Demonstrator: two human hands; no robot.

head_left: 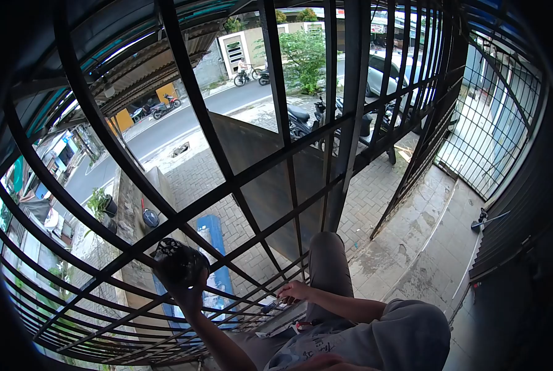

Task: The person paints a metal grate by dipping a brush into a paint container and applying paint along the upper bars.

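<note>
My left hand (190, 298) is raised against the metal bars, its fingers around the underside of a dark, glossy, rounded object (181, 267) with pale specks on top. What this object is, I cannot make out. Lower and further right, my right hand (294, 292) is closed near my knee, beside the bars. Something small and thin seems to stick out of its fingers, too small to name. Black metal bars (193, 213) cross in front of me, and a dark sheet panel (258, 179) is fixed among them.
Beyond the bars are a blue bench-like object (211, 238), paving (196, 167), parked motorcycles (298, 120), a car (381, 71) and a road (165, 127). At the right, a concrete ledge (406, 247) runs towards a mesh gate (486, 117). My bent knee (329, 260) is close to the bars.
</note>
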